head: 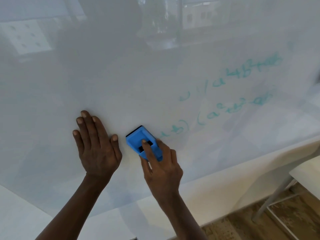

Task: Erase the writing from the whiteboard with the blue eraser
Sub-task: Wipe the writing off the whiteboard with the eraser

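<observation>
From the head view, your right hand (161,168) sits low and just right of the frame's centre, holding the blue eraser (144,143). Your forefinger lies along the eraser's back, its tip at the dark slot in the middle, while thumb and the other fingers curl round its two sides; the grip is closed snugly on it. The eraser lies flat against the whiteboard (121,75), tilted so its dark felt edge points toward the upper left of the frame.

Your left hand (97,144) is left of centre, just beside the eraser but not touching it. Its palm and straight, slightly spread fingers lie flat on the board and it holds nothing.

The teal writing (230,91) runs in two slanted lines from just right of the eraser up toward the upper right of the frame. The nearest marks sit right at the eraser's upper right edge, and the far ends of both lines look smudged. The board to the left of the eraser carries only reflections of a window and a room.

In the lower right corner you can see a wooden floor (277,226) and the pale metal leg (270,198) of some furniture.
</observation>
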Motion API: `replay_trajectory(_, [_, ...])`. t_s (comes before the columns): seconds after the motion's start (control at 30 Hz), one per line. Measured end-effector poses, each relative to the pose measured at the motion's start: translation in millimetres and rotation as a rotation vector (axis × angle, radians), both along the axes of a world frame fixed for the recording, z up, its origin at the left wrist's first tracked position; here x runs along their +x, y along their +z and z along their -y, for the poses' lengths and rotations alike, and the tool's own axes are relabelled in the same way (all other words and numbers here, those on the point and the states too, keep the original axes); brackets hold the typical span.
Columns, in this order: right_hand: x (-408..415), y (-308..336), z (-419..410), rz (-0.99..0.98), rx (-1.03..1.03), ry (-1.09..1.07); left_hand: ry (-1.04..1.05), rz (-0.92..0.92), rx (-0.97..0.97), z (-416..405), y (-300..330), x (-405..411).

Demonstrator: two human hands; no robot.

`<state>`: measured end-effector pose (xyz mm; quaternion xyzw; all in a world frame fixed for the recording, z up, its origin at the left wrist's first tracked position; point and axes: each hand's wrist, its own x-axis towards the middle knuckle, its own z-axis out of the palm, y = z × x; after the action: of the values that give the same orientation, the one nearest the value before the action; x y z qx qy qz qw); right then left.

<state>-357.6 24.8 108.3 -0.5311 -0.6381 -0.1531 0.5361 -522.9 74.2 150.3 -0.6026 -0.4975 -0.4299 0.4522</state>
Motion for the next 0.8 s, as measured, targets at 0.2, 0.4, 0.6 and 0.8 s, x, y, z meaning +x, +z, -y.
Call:
replay_trajectory(0.2, [50.5,18.6,-13.8,-0.046,0.075,-0.110,0.010,-0.002,0.015,-1.1,-0.7,1.3])
replay_trajectory(0.4, [83.1,24.3,-23.0,-0.111,0.022,-0.159,0.005,-0.003,0.013,-1.2,-1.0,-0.1])
replay_trajectory(0.6, [109.8,32.4,-31.0,-0.399,-0.033,-0.179,0.000,0.000,0.009,-2.0,-1.8,-0.6])
replay_trajectory(0.8, [113.6,35.9,-34.8,-0.855,0.010,-0.121,-0.003,0.003,0.006,-2.1,-2.6,-0.1])
